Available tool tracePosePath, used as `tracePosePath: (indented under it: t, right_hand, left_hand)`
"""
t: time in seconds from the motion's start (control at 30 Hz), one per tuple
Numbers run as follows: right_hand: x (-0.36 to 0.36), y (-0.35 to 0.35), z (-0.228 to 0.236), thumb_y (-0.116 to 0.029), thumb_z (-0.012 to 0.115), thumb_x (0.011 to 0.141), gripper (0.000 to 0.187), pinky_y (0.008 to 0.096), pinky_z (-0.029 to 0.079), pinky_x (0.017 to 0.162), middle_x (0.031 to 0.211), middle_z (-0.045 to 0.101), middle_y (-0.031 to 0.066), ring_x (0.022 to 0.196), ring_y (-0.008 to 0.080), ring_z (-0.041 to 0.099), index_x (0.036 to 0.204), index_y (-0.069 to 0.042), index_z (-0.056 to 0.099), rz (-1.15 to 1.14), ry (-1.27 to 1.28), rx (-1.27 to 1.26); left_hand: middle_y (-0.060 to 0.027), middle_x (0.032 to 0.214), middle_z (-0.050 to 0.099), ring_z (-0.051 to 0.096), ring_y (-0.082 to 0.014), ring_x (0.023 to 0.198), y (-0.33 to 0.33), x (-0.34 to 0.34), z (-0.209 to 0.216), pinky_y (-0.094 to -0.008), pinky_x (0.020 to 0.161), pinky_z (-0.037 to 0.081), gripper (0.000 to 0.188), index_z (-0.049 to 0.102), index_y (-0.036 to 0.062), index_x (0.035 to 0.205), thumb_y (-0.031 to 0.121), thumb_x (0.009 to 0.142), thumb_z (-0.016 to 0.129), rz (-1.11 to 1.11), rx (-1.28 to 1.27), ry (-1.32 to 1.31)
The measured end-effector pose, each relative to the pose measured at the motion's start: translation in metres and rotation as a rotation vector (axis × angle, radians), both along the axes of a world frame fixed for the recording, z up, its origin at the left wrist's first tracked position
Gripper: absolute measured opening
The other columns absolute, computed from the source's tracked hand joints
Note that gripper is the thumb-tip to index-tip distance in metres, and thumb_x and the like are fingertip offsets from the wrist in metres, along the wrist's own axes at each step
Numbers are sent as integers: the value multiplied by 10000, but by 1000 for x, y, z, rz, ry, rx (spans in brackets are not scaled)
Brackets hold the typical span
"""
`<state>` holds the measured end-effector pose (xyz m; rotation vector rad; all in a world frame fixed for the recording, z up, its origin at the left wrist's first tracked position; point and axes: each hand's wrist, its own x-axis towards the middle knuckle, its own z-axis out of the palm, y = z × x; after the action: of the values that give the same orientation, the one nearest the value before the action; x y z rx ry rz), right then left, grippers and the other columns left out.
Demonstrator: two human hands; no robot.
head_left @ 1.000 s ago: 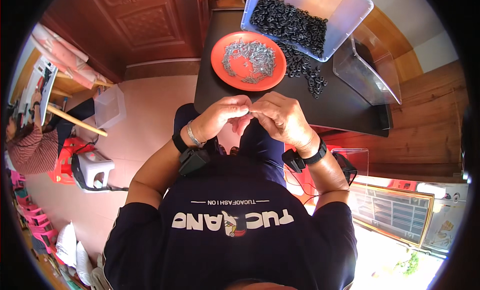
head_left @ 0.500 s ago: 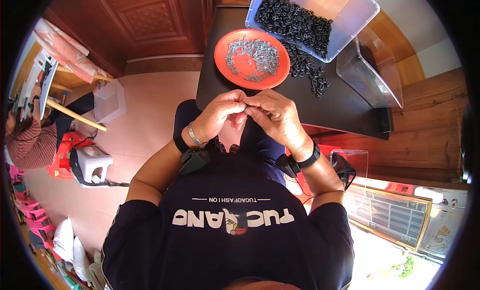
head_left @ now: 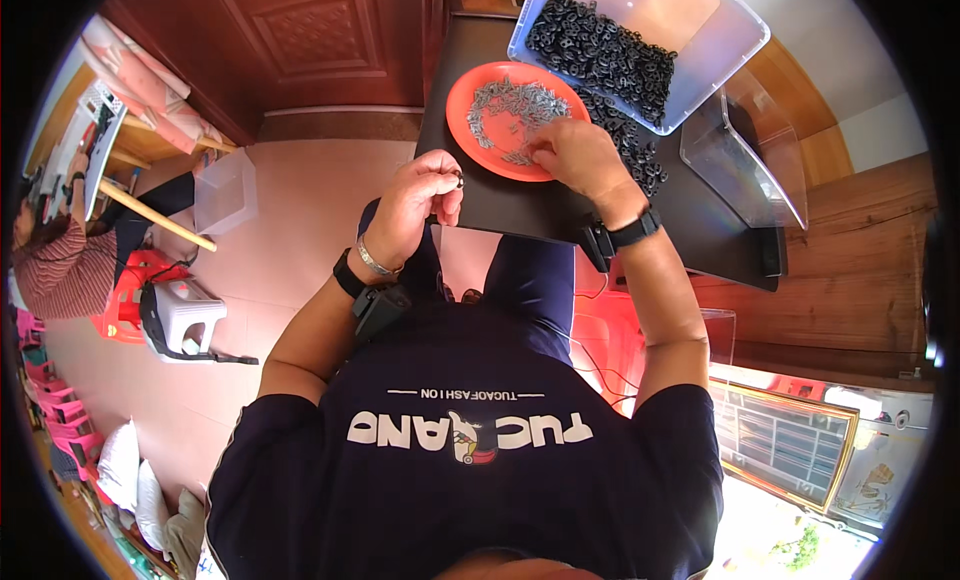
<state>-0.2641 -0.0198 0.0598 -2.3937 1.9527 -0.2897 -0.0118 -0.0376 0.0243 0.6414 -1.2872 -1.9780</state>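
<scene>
My left hand is closed in a pinch in front of the table's near edge. Between its thumb and fingertips shows a small black plastic part, mostly covered by the fingers. My right hand reaches over the near right rim of a round orange-red plate, fingertips drawn together at the small silver screw-like pieces spread on it. Whatever those fingertips pinch is too small and covered to make out. Beyond the plate, a clear plastic bin lies tipped, with many small black parts in it and spilling out.
The dark table carries all this, with a clear plastic container at its right. Far left, a person in a striped top sits near a white stool. A transparent box is beside them; a brown door stands ahead.
My hands were together at the fingertips and have parted. The right one moved forward and right onto the plate; the left stayed back with the black part.
</scene>
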Motion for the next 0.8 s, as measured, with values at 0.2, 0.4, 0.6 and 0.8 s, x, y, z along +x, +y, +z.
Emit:
tracePosePath:
  t: [0.2,0.4,0.6,0.8]
  right_hand:
    - [1,-8,-16,-195,580,823,138,417,499,734,854,655,120,839,310,627,846,-82,655,-75,26,-69]
    - [-1,-7,-7,-183,603,817,119,401,503,717,859,649,128,817,320,625,844,-77,650,-105,-197,-103]
    - [3,-16,-1,-152,610,797,87,396,501,718,835,638,102,816,303,619,842,-111,672,146,-69,-201]
    - [15,-32,-8,-118,590,751,87,404,503,710,791,625,101,796,301,623,783,-97,668,290,225,-151]
  left_hand:
    - [-28,619,493,478,-123,543,3,2,4,-245,521,385,123,485,49,826,167,859,497,-20,13,-22]
    - [-18,638,529,508,-101,543,1,1,-2,-231,524,421,122,505,56,819,169,864,497,-42,7,13]
    - [-19,637,527,506,-101,543,2,-3,0,-232,522,420,116,502,58,823,167,862,495,-53,19,-7]
    - [-21,635,528,509,-109,543,1,0,2,-235,526,420,115,505,53,824,163,856,488,-37,16,-4]
